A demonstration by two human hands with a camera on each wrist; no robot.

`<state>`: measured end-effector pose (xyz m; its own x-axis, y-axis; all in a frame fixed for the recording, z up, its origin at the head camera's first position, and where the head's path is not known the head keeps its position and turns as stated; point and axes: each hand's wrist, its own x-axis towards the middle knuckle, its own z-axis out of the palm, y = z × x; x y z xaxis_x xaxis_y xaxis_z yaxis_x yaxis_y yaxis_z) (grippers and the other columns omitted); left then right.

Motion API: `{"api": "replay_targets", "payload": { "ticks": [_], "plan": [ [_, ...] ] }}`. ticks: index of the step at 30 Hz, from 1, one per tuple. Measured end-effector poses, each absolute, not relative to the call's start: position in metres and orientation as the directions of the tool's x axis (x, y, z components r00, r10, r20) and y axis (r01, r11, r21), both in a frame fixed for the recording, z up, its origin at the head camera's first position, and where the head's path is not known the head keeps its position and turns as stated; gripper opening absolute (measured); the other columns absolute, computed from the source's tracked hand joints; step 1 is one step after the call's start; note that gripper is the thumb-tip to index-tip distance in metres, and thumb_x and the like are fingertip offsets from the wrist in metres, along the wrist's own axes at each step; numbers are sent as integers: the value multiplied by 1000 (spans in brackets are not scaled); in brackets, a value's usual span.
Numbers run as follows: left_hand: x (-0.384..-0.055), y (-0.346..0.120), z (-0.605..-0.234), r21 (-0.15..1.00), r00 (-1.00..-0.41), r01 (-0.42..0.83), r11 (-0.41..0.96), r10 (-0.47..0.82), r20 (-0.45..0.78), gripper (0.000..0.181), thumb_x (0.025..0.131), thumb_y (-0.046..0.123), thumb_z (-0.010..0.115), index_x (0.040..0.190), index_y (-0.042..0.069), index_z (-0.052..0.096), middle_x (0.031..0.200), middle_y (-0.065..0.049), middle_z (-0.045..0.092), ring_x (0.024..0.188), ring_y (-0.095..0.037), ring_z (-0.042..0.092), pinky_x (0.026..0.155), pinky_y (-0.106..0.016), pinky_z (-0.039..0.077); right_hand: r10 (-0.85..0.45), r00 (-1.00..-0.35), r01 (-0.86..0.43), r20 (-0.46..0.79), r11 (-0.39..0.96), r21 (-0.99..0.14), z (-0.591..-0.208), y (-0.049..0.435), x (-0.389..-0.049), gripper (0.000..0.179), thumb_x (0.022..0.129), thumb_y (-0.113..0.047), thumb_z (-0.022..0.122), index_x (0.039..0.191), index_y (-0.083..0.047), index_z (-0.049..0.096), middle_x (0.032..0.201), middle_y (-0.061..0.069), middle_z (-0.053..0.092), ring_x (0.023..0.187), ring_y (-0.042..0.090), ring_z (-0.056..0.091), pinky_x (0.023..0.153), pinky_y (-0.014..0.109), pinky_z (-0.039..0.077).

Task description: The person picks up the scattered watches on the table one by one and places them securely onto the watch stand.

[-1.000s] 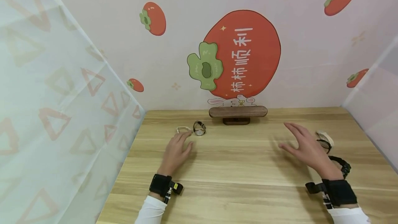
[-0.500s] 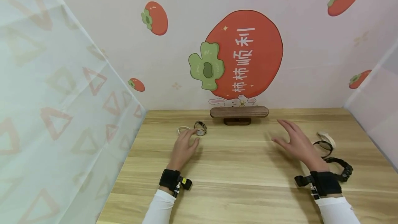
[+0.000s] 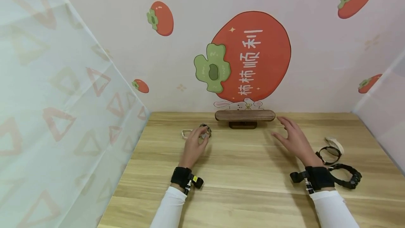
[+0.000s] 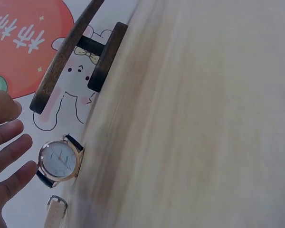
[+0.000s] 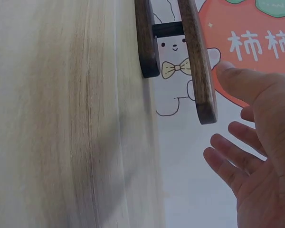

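In the head view my left hand [image 3: 193, 147] reaches over a wristwatch [image 3: 209, 133] with a dark strap, covering part of it. Seen from the left wrist, the watch [image 4: 59, 160] has a white dial in a rose-gold case, and one fingertip is right at its edge; the fingers are spread, not curled round it. A pale-strapped watch [image 3: 186, 134] lies just left of that hand. My right hand [image 3: 295, 141] is held with fingers extended and thumb apart, nothing in it, close to the right end of a dark wooden display stand [image 3: 245, 116], also visible in the right wrist view [image 5: 202, 71].
On the right of the wooden table [image 3: 246, 200] lie a pale band [image 3: 336, 145], a thin black round-framed watch [image 3: 329, 156] and a chunky black bracelet-like band [image 3: 353, 178]. A printed wall [image 3: 310, 90] rises behind the stand.
My left hand has moved right, from the pale-strapped watch to over the dark-strapped one. My right hand has moved left and forward, nearer the stand's right end.
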<state>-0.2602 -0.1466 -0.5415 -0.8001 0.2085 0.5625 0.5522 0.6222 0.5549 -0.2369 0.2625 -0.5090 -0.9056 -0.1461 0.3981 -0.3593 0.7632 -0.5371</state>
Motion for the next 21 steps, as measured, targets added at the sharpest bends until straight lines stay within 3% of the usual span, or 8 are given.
{"api": "replay_targets", "payload": {
  "ticks": [9, 16, 21],
  "plan": [
    [-275, -131, -537, 686, -863, 486, 541, 174, 473, 39, 101, 5, 73, 139, 3, 65, 127, -19, 68, 112, -35, 70, 94, -44, 64, -131, -899, -367, 417, 745, -557, -510, 255, -249, 69, 97, -11, 79, 154, 9, 46, 155, 33, 44, 139, 53, 46, 106, 70, 47],
    [-285, -121, -534, 706, -865, 490, 512, 187, 465, 42, 100, 1, 71, 141, -2, 62, 132, -24, 64, 101, -33, 71, 85, -44, 64, -115, -902, -358, 416, 738, -572, -514, 251, -258, 68, 97, -10, 79, 154, 9, 46, 156, 33, 41, 143, 53, 42, 110, 72, 43],
    [-293, -114, -530, 708, -873, 475, 522, 178, 455, 48, 101, 4, 71, 146, -2, 58, 140, -20, 59, 113, -38, 69, 91, -49, 63, -108, -911, -343, 399, 735, -584, -515, 250, -266, 67, 99, -9, 77, 155, 9, 44, 158, 34, 39, 138, 53, 46, 107, 70, 47]
  ]
}}
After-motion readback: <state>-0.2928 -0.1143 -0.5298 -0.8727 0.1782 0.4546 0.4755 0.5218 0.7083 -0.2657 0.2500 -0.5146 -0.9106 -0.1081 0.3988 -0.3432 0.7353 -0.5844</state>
